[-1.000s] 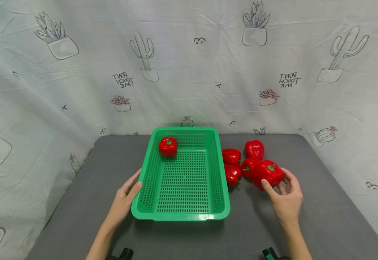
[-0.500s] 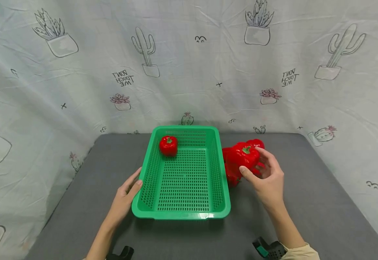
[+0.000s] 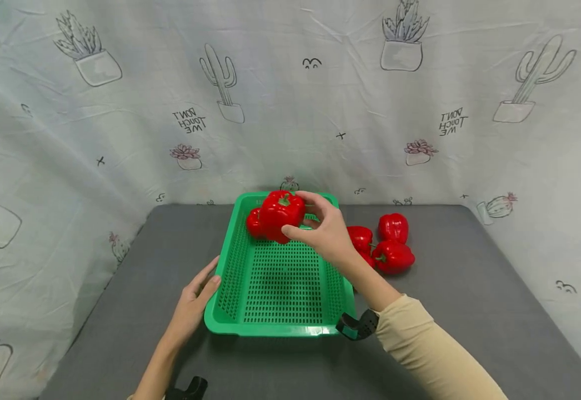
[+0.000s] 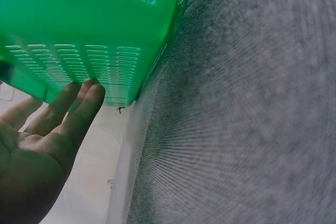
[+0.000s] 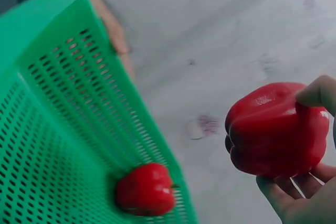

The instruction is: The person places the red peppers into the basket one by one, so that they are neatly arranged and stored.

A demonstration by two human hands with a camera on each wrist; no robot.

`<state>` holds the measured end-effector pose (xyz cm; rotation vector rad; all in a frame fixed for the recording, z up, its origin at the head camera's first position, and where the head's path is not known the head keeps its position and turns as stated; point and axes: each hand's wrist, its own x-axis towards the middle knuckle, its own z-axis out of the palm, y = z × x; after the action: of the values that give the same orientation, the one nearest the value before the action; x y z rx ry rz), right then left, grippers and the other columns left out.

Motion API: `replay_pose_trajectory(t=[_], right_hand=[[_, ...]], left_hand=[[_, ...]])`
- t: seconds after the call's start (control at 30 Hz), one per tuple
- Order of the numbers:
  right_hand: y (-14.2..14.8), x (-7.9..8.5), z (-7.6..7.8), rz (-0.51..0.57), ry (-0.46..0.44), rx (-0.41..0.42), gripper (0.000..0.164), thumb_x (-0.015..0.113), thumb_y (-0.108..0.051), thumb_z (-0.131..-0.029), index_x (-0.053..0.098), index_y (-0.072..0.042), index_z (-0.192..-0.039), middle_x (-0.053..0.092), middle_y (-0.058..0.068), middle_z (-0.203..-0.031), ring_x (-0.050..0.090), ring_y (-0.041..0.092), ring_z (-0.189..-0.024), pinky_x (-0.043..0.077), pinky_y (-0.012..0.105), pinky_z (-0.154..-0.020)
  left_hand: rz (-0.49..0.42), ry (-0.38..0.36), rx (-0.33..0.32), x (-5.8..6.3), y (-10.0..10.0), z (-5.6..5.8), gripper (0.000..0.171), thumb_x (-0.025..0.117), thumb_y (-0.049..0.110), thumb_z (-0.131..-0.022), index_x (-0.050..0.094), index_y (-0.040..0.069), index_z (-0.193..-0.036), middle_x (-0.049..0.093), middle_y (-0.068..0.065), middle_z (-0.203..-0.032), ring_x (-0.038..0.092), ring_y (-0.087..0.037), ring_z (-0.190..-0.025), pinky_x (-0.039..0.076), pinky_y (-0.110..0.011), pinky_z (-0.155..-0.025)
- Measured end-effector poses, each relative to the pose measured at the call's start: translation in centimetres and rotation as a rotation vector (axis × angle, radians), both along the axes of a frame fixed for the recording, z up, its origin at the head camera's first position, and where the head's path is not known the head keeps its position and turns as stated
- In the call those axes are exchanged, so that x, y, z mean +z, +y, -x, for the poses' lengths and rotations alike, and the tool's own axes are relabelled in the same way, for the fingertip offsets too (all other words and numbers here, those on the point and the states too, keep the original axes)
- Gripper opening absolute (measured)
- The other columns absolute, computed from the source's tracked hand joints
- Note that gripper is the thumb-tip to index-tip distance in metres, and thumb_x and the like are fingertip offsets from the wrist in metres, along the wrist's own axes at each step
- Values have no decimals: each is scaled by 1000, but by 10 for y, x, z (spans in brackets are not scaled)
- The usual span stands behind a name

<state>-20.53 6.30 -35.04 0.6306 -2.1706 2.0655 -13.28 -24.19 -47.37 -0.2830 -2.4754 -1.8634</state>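
Note:
My right hand (image 3: pixel 322 228) grips a red bell pepper (image 3: pixel 281 214) between thumb and fingers, over the far left part of a green perforated plastic basket (image 3: pixel 285 330). In the right wrist view this held bell pepper (image 5: pixel 278 129) is above the basket's rim level. Another red bell pepper (image 5: pixel 146 190) lies inside the basket in the far left corner, partly hidden by the held one in the head view. My left hand (image 3: pixel 196 297) is at the basket's left side. Its fingers (image 4: pixel 86 108) are extended, with their tips at the perforated outer wall (image 4: pixel 105 59).
Several more red bell peppers (image 3: pixel 393 257) lie clustered on the grey tabletop (image 3: pixel 460 300), right of the basket; my right forearm partly covers them in the head view. A printed white curtain (image 3: pixel 280 100) stands behind and beside the table.
My right hand has carried the bell pepper leftward from the cluster at the right to over the basket. The left hand has stayed at the basket's left side.

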Motion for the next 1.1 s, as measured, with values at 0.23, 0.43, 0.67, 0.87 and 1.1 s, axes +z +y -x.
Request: replay_pose_trajectory(t=[0.23, 0.43, 0.67, 0.87, 1.1], right_hand=[[-36, -17, 27, -77, -155, 83, 59, 80, -11, -79, 55, -16, -133, 55, 2, -125, 58, 26, -108, 55, 38, -80], [-45, -34, 44, -103, -239, 126, 57, 82, -8, -77, 58, -13, -128, 57, 4, -124, 53, 29, -113, 55, 43, -78], [-47, -55, 51, -143, -325, 111, 60, 84, -11, -77, 58, -13, -131, 56, 3, -126, 51, 28, -114, 52, 51, -84], [-49, -66, 55, -145, -378, 84, 60, 83, -8, -76, 57, -11, -131, 54, 4, -128, 52, 29, -114, 52, 51, -85], [-53, -71, 58, -187, -382, 92, 61, 84, -8, -76, 56, -10, -131, 54, 6, -123, 52, 29, -110, 53, 46, -82]], left_hand=[[-43, 1, -37, -1, -1, -1, 49, 45, 24, -108, 32, 28, -155, 37, -3, -152, 47, -22, -128, 45, -27, -94], [-54, -1, -39, 1, -2, -1, 49, 46, 24, -107, 33, 29, -154, 41, -6, -149, 51, -22, -124, 47, -28, -92], [-60, -6, -43, 1, -3, -1, 49, 46, 24, -107, 33, 28, -154, 42, -7, -149, 52, -22, -124, 47, -28, -92], [-58, -6, -33, -1, -3, -2, 49, 47, 24, -107, 34, 29, -154, 41, -6, -149, 52, -22, -124, 47, -28, -91], [-52, -10, -25, -1, -2, -2, 49, 47, 25, -107, 35, 29, -154, 42, -5, -149, 53, -22, -122, 48, -28, -90]])
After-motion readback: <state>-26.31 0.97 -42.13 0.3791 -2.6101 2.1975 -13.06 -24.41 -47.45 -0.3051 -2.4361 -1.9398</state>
